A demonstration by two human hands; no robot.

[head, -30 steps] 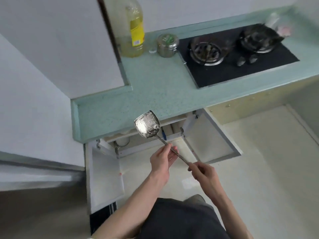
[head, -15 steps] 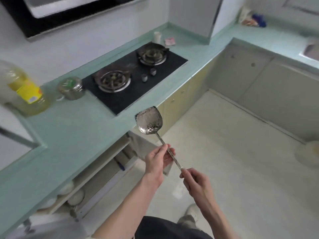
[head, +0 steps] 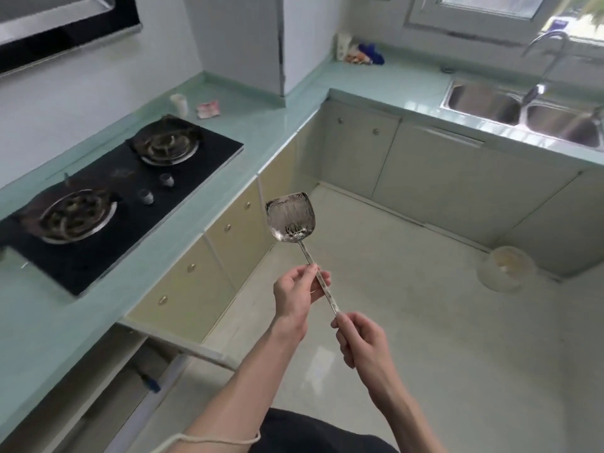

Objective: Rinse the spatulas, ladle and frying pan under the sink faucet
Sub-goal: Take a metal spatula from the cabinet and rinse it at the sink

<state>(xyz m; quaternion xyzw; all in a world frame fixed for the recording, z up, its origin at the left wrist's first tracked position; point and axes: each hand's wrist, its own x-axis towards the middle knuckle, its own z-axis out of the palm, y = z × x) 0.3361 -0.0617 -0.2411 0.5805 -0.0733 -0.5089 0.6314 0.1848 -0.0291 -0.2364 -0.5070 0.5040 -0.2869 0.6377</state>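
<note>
Sink (head: 483, 100) and faucet (head: 542, 60) have entered the head view over the past second, up and to the right of the spatula (head: 291, 220), where before we faced the stove (head: 124, 191) and an open cabinet. We hold the spatula blade-up over the floor, well apart from the sink: our left hand (head: 295, 297) pinches the mid-handle between thumb and fingertips, and our right hand (head: 358, 338) curls its fingers round the handle end. We judge the rinse not yet begun; the carry to the faucet comes next.
</note>
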